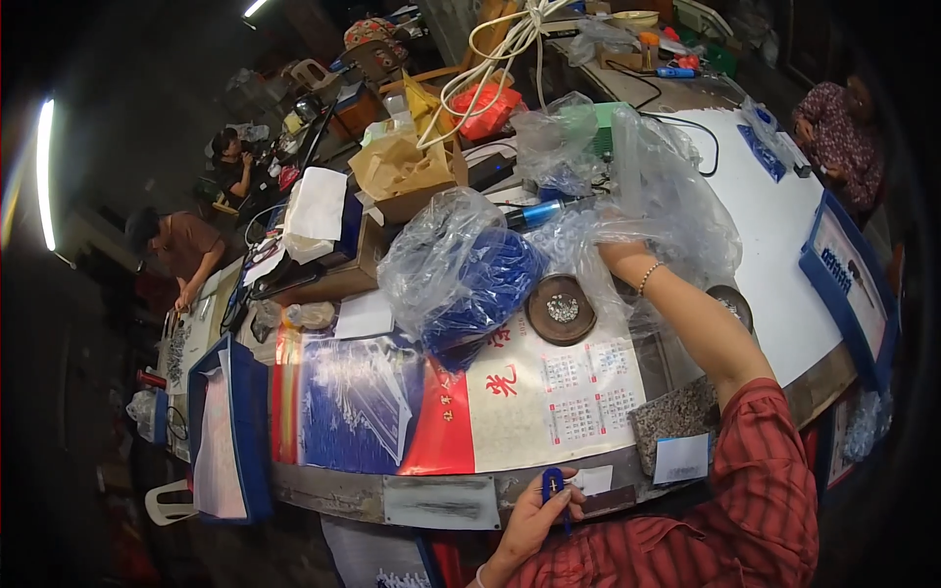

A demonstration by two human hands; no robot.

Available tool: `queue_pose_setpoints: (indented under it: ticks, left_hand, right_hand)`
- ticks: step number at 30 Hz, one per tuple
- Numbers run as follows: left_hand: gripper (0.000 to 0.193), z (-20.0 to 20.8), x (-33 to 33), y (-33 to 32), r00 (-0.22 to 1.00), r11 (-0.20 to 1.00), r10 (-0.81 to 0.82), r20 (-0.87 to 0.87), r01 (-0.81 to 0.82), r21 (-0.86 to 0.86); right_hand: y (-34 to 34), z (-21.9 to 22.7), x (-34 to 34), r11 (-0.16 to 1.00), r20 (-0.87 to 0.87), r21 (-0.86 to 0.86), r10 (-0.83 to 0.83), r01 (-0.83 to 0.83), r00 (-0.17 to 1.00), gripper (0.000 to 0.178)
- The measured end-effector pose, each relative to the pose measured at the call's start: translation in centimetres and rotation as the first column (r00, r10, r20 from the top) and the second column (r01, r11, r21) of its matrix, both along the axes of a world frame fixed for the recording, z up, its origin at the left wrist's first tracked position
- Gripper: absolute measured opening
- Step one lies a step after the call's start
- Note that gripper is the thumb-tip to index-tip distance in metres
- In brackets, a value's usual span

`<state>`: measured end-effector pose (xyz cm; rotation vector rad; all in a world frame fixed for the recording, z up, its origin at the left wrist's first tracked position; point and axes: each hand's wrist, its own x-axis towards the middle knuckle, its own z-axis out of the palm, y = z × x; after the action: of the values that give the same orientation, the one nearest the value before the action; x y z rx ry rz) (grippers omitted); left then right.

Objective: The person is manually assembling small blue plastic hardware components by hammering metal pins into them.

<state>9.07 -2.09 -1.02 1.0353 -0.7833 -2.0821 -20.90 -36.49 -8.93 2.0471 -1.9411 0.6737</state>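
Note:
Near the table's front edge, my left hand [534, 521] is closed around a small dark blue oblong piece [553, 483] with a gold-coloured mark or fitting on its face. My right arm stretches forward across the table. My right hand [623, 257] reaches into or behind a large clear plastic bag [676, 206], which hides its fingers. Left of that hand, a round dark dish [562, 310] holds small silvery pieces. A blue-handled tool [537, 214], perhaps an electric screwdriver, lies by the bag.
A clear bag of blue pieces [480, 279] sits on a printed calendar sheet [520, 421]. Blue trays stand at left [257, 431] and right [818, 265]. A speckled stone block [676, 416] lies by my right sleeve. White cables [480, 88] hang above. Other people sit at left and far right.

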Motion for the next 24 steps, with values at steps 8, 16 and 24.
queue_pose_setpoints:
  ticks: [8, 16, 24]
  left_hand:
    - [0.033, 0.2, -0.4, 1.9, 1.0, 0.999, -0.017, 0.001, 0.017, -0.052]
    - [0.034, 1.9, -2.0, 2.3, 0.997, 0.996, -0.067, -0.038, 0.064, -0.058]
    - [0.038, 2.9, -4.7, 2.5, 0.962, 0.969, -0.226, -0.155, 0.205, -0.141]
  right_hand:
    - [7.6, 6.0, 0.5, 0.934, -0.095, 0.335, 0.168, -0.128, 0.981, 0.013]
    - [23.5, 15.1, -1.0, 0.868, 0.685, 0.207, 0.201, -0.451, 0.7, 0.012]
    - [34.3, 14.1, 2.7, 0.707, 0.96, 0.089, -0.25, -0.701, -0.13, 0.021]
